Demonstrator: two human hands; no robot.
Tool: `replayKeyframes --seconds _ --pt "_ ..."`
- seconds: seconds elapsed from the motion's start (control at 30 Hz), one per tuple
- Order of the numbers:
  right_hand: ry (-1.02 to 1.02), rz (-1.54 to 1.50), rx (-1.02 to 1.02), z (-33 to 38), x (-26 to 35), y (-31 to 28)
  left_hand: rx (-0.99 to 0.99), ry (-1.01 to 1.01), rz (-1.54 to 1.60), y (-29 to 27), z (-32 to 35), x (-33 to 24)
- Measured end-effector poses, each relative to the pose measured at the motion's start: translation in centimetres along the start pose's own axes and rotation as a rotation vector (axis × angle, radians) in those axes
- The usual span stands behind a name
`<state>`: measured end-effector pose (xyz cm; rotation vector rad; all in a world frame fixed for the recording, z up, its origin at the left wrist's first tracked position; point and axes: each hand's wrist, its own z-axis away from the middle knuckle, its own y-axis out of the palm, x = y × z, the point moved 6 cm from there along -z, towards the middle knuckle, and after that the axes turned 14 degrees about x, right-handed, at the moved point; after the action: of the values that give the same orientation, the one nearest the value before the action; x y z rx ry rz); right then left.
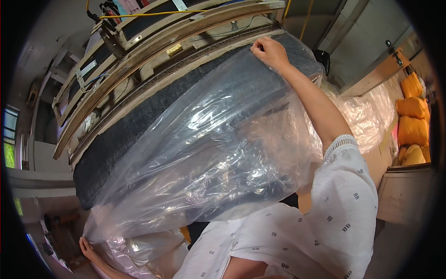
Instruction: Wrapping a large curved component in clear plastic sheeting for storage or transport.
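Wearing a white shirt [330,204] with small dark prints, right up against the camera at the lower edge. Holding a clear plastic sheet [200,153] between both hands: pinching its lower-left corner in the left hand [87,249], and grasping its far edge in the right hand [271,53] with fingers curled in, though not showing how much film is caught inside. Stretching between those two grips along the sheet's long axis, slanting from lower left to upper right. Lying over a dark padded surface [109,146], leaving a strip of it bare on the far side, and draping back toward the shirt. Holding the right hand nearer a wooden-railed frame [186,31], just short of it; holding the left well apart from it, out past the padding. Showing crumpled film [367,116] off to the right, near yellow-orange bundles [412,130].
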<state>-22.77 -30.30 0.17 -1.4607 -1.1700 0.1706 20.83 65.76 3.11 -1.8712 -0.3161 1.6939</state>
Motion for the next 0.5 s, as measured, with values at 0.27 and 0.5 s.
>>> replayKeyframes --seconds 0.27,0.5 --pt "-0.041 -0.045 0.062 0.4 0.1 0.2 0.02 -0.238 0.17 7.6 11.8 2.0" --pt "-0.133 -0.699 -0.155 -5.8 -0.8 -6.1 -0.287 0.119 0.479 8.9 1.4 -5.1"
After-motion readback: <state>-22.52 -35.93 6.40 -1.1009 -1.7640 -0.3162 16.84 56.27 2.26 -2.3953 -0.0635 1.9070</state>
